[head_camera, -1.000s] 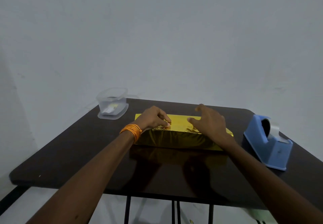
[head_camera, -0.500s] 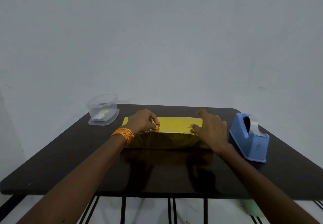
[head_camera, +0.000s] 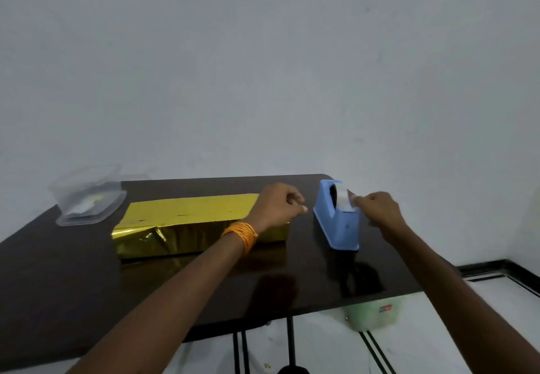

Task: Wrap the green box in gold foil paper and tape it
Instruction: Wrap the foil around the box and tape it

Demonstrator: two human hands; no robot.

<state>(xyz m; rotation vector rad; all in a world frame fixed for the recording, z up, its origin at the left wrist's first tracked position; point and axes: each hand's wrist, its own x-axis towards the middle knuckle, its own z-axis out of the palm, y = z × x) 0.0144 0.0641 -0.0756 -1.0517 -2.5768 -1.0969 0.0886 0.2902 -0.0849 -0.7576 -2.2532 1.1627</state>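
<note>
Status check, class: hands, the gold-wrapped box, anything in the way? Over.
Right hand pinching tape end at the blue dispenser. Left hand curled at right end of box, grip unclear. Box foil-wrapped, lying flat. Nothing blocking.

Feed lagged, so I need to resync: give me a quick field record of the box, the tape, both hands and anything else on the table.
box: box covered in gold foil, lying flat on the dark table; no green shows
left hand: left hand at the box's right end, fingers curled; grip unclear
right hand: right hand pinches the tape end
dispenser: blue dispenser upright, right of the box, apart from it
other: clear plastic container at the far left corner
</note>
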